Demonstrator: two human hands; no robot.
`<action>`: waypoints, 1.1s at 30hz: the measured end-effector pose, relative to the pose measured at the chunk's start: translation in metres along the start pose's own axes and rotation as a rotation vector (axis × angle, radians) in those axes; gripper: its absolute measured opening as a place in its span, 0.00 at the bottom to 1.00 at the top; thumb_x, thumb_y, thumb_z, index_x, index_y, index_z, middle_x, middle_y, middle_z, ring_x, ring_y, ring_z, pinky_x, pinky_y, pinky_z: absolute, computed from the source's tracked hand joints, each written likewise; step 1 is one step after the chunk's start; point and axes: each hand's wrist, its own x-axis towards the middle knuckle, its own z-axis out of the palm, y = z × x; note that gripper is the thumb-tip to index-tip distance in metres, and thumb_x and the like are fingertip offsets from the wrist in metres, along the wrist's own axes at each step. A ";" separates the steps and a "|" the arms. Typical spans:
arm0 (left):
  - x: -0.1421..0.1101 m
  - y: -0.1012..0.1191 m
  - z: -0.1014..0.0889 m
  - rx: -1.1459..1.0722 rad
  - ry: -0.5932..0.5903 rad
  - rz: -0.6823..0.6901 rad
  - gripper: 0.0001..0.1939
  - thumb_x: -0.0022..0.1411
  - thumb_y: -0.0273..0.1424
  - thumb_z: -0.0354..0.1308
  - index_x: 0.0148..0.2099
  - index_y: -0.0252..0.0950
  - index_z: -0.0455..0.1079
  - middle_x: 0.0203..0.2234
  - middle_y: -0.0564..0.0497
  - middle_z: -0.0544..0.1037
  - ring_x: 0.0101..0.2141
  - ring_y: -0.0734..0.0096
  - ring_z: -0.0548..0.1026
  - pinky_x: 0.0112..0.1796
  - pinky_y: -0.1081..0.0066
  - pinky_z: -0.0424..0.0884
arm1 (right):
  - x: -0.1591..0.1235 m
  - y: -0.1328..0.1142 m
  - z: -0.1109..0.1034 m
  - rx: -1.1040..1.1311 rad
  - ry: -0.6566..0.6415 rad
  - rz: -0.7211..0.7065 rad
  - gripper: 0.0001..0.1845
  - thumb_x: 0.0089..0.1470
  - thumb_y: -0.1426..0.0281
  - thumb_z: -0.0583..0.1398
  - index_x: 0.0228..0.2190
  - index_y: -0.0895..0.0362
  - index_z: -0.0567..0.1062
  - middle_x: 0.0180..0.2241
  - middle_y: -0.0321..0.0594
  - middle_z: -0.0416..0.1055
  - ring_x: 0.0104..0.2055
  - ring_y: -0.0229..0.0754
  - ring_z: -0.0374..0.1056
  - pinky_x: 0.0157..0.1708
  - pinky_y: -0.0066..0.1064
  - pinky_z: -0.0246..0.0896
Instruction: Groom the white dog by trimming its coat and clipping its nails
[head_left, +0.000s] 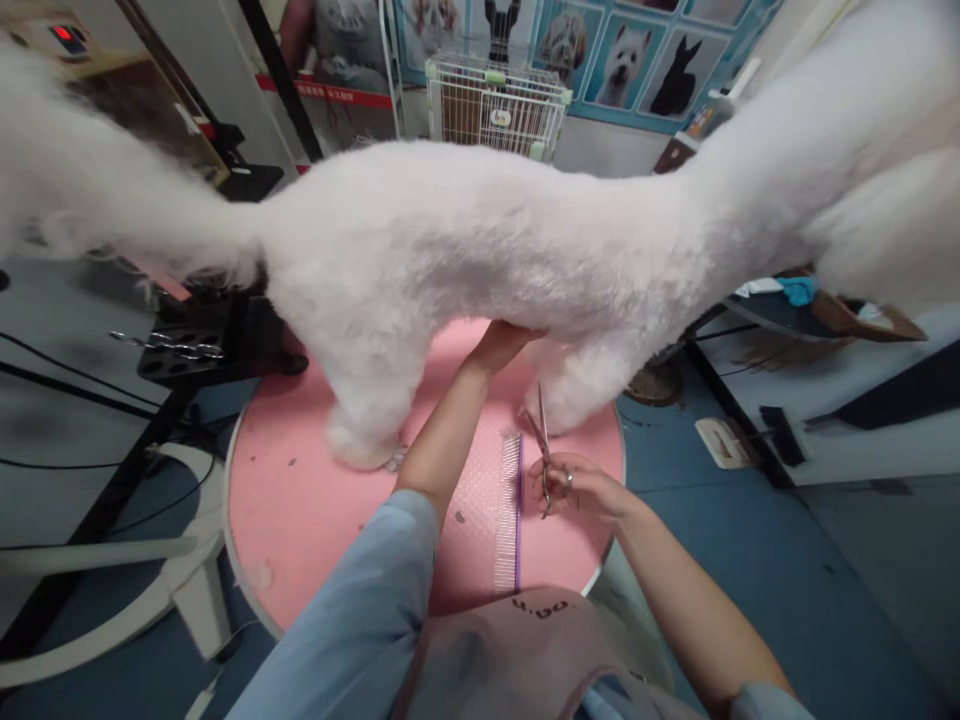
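A white fluffy dog (480, 240) stands side-on across the table, its head end at the right and tail at the left. My left hand (506, 343) reaches under its belly, close behind the front leg (581, 385); the fingers are mostly hidden by the fur. In my right hand (574, 485) I hold a pair of scissors (545, 450), fingers in the handle loops. The blades look slightly parted and point up beside the front paw. A metal comb (508, 515) with a purple spine lies on the pink round table (292, 530), just left of my right hand.
Dark tufts of hair lie scattered on the table. At the left, a black tool holder (195, 350) carries more scissors. A white wire cage (499, 105) stands behind the dog. To the right are a side shelf (795, 325) and a brush (784, 435) near the floor.
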 end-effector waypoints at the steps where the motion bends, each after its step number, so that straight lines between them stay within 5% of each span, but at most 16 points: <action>1: -0.001 0.001 0.001 -0.003 -0.002 -0.015 0.24 0.37 0.24 0.70 0.40 0.31 0.69 0.35 0.46 0.75 0.39 0.66 0.72 0.41 0.67 0.68 | 0.001 0.002 0.000 -0.024 0.012 0.019 0.21 0.42 0.62 0.68 0.37 0.61 0.72 0.29 0.42 0.75 0.29 0.38 0.73 0.29 0.29 0.68; 15: -0.013 0.026 0.013 0.064 0.030 -0.081 0.15 0.43 0.17 0.66 0.33 0.30 0.65 0.34 0.44 0.74 0.40 0.66 0.70 0.42 0.68 0.66 | 0.025 0.024 0.009 -0.034 0.122 -0.051 0.21 0.43 0.62 0.69 0.36 0.62 0.72 0.32 0.44 0.76 0.30 0.38 0.73 0.34 0.32 0.68; 25: -0.016 0.033 0.010 0.224 -0.015 -0.072 0.16 0.46 0.22 0.66 0.36 0.30 0.65 0.37 0.44 0.74 0.42 0.66 0.70 0.40 0.69 0.70 | 0.030 0.028 0.015 -0.068 0.176 0.052 0.26 0.39 0.61 0.71 0.35 0.61 0.69 0.31 0.44 0.76 0.29 0.38 0.73 0.33 0.31 0.67; 29: -0.014 0.030 0.006 0.237 -0.045 -0.063 0.17 0.45 0.25 0.68 0.37 0.30 0.66 0.37 0.45 0.75 0.41 0.67 0.71 0.38 0.71 0.70 | 0.023 0.017 0.034 -0.122 0.067 -0.104 0.24 0.44 0.61 0.69 0.38 0.58 0.66 0.38 0.46 0.75 0.35 0.39 0.74 0.41 0.35 0.67; 33: -0.011 0.027 0.005 0.284 -0.014 -0.090 0.17 0.46 0.27 0.67 0.38 0.30 0.66 0.38 0.44 0.75 0.39 0.69 0.70 0.37 0.71 0.68 | 0.018 -0.005 0.042 -0.199 0.098 -0.257 0.24 0.45 0.60 0.68 0.40 0.56 0.65 0.39 0.46 0.74 0.38 0.41 0.73 0.42 0.36 0.66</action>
